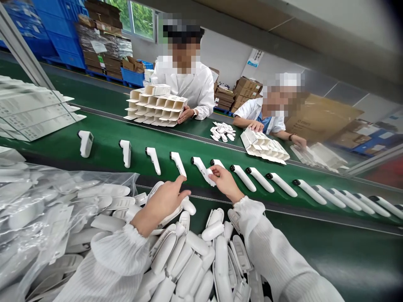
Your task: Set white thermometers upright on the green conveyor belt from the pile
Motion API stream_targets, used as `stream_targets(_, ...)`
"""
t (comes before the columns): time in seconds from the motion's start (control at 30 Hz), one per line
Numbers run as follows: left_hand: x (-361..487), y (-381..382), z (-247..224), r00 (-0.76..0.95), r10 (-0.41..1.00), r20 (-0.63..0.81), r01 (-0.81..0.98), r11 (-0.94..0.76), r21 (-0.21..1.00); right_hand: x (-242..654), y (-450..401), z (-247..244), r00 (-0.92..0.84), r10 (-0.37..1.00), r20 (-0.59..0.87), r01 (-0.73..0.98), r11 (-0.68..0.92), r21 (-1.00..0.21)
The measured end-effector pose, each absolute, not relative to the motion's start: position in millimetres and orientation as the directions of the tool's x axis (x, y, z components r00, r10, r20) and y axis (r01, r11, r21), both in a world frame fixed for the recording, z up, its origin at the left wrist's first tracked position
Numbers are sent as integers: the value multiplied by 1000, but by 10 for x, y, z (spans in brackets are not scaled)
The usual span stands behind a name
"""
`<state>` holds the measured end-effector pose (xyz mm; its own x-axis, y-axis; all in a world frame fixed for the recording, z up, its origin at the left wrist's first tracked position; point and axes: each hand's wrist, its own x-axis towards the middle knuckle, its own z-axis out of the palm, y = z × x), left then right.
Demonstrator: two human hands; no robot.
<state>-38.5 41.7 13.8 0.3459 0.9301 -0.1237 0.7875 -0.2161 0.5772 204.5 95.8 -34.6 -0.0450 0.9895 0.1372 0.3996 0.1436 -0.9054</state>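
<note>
A row of white infrared thermometers (153, 160) with dark sensor ends lies along the green conveyor belt. My right hand (225, 181) pinches the handle end of one thermometer (200, 167); a white part shows at its fingertips, and I cannot tell whether it is a separate cover. My left hand (163, 203) is at the near belt edge, thumb and index finger apart. Its index fingertip reaches the handle end of another thermometer (178, 162); its other fingers are mostly hidden. Below both hands lies a heap of loose white plastic covers (197, 243), some showing their hollow insides.
At left, a clear plastic bag (40, 218) holds more white parts. Stacked white cartons (37, 109) stand behind it. Across the belt, two people in white coats handle open white boxes (157, 105) and a second box group (264, 144). Small white pieces (223, 131) lie between them.
</note>
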Motion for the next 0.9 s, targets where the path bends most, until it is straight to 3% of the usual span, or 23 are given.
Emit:
stream_targets(0.2, -323, 357, 92, 357, 901, -247, 901, -263, 345, 2186, 992, -378, -69, 963, 261, 389, 267, -882)
stream_targets(0.3, -285, 319, 108, 352, 893, -280, 920, -275, 278, 2255, 908, -454, -62, 925, 375, 546, 345, -763)
stream_targets(0.47, -281, 294, 144, 374, 885, -278, 920, -316, 230, 2432, 815, -587, -52, 934, 354, 750, 271, -604)
stream_targets(0.67, -286, 294, 122, 388, 890, -241, 911, -330, 249, 2614, 755, -632, -26, 923, 384, 770, 263, -582)
stream_targets(0.9, -325, 337, 215, 392, 897, -205, 853, -271, 446, 2668, 802, -666, -99, 938, 332, 839, 258, -479)
